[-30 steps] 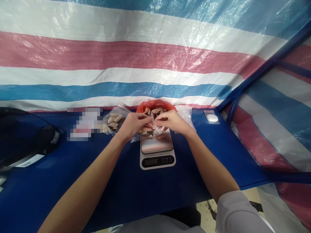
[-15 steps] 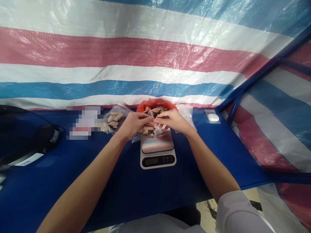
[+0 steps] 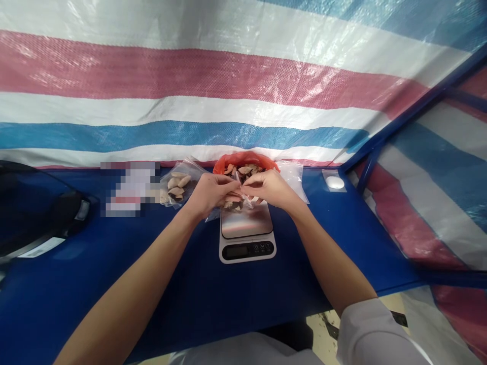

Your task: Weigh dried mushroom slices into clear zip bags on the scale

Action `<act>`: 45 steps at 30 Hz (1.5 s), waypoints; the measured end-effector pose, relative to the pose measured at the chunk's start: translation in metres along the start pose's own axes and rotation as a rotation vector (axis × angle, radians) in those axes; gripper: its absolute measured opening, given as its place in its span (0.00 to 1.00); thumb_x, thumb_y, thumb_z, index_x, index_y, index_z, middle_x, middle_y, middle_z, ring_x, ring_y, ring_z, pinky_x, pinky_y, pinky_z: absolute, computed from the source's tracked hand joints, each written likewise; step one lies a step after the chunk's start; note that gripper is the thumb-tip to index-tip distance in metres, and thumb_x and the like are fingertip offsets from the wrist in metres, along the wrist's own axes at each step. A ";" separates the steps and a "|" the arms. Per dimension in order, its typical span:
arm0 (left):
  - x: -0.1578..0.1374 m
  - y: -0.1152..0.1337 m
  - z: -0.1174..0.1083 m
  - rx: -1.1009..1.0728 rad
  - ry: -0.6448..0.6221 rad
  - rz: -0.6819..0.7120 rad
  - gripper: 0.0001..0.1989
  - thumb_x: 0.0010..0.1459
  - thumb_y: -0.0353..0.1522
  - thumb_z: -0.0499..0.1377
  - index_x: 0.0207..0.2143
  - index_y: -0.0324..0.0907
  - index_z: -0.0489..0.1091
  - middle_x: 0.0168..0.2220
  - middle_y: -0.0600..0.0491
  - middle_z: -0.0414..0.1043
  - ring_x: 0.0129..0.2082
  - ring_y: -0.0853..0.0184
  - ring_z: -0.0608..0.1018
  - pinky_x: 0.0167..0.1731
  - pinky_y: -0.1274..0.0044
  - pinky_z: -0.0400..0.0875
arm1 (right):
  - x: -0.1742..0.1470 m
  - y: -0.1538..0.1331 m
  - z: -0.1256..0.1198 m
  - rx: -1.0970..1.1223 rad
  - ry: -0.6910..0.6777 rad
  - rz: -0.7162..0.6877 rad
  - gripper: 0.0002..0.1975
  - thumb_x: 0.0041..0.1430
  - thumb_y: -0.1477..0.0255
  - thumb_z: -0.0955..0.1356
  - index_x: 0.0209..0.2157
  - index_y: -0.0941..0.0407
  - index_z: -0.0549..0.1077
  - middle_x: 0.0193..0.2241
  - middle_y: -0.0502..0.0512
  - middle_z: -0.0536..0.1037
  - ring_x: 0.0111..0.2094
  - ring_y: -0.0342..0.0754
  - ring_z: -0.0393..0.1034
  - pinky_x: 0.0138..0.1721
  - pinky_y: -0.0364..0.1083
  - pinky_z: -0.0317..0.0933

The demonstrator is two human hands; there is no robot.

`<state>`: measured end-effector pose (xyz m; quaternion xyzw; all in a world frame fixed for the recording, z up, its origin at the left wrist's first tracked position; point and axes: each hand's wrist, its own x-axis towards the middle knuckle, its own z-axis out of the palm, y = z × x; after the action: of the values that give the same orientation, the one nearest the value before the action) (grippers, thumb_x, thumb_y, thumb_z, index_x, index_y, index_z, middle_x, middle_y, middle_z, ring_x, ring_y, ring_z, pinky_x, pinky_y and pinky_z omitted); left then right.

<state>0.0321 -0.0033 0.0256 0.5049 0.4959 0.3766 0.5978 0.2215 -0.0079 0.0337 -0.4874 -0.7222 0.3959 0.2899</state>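
Observation:
Both hands pinch the top edge of a clear plastic bag (image 3: 233,205) that has brownish dried pieces inside. My left hand (image 3: 213,195) grips it from the left, fingers closed. From the right, my right hand (image 3: 268,188) closes on the same edge, its fingertips close to the left ones. The bag is over the back part of a white digital scale (image 3: 247,225) with a metal plate; whether it rests there I cannot tell. Just behind the hands, a red plastic bag (image 3: 249,161) holds many brown and orange dried pieces. Fingers hide part of the clear bag.
A clear bag of pale oval pieces (image 3: 178,183) lies left of the hands. Flat clear bags (image 3: 293,180) lie to the right, beyond them a white oval object (image 3: 335,182). A black item (image 3: 41,213) is far left on the blue table (image 3: 323,223). Striped sheeting (image 3: 190,76) stands behind.
The view has shifted slightly. Both hands stay at the bag's edge in nearly the same pose, with only small finger movement.

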 end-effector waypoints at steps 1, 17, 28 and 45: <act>0.000 -0.001 0.000 0.009 -0.006 0.009 0.17 0.42 0.41 0.73 0.28 0.36 0.80 0.26 0.48 0.80 0.26 0.64 0.82 0.24 0.80 0.74 | 0.000 0.000 0.000 -0.008 -0.002 0.001 0.09 0.56 0.67 0.70 0.29 0.56 0.82 0.25 0.50 0.77 0.25 0.43 0.73 0.25 0.41 0.69; -0.002 0.004 -0.010 0.149 -0.092 0.118 0.18 0.49 0.45 0.69 0.29 0.38 0.79 0.28 0.48 0.80 0.25 0.67 0.80 0.22 0.81 0.70 | 0.002 0.004 -0.011 0.359 0.024 0.141 0.08 0.52 0.68 0.74 0.27 0.59 0.78 0.24 0.53 0.79 0.25 0.43 0.75 0.27 0.40 0.72; -0.005 0.008 -0.003 0.193 -0.083 0.146 0.16 0.49 0.44 0.68 0.27 0.39 0.79 0.25 0.51 0.79 0.25 0.67 0.79 0.27 0.79 0.74 | 0.002 0.000 -0.003 0.307 -0.068 0.092 0.09 0.53 0.65 0.75 0.28 0.58 0.81 0.23 0.52 0.77 0.27 0.45 0.76 0.25 0.42 0.73; -0.004 0.010 -0.008 0.285 -0.159 0.180 0.16 0.53 0.44 0.66 0.26 0.39 0.77 0.26 0.50 0.79 0.24 0.69 0.78 0.24 0.81 0.71 | 0.002 0.011 -0.006 0.373 -0.125 0.065 0.12 0.54 0.63 0.74 0.31 0.58 0.81 0.26 0.51 0.78 0.28 0.42 0.72 0.30 0.41 0.71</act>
<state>0.0241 -0.0033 0.0364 0.6552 0.4481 0.3133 0.5214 0.2309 -0.0014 0.0277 -0.4226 -0.6368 0.5616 0.3169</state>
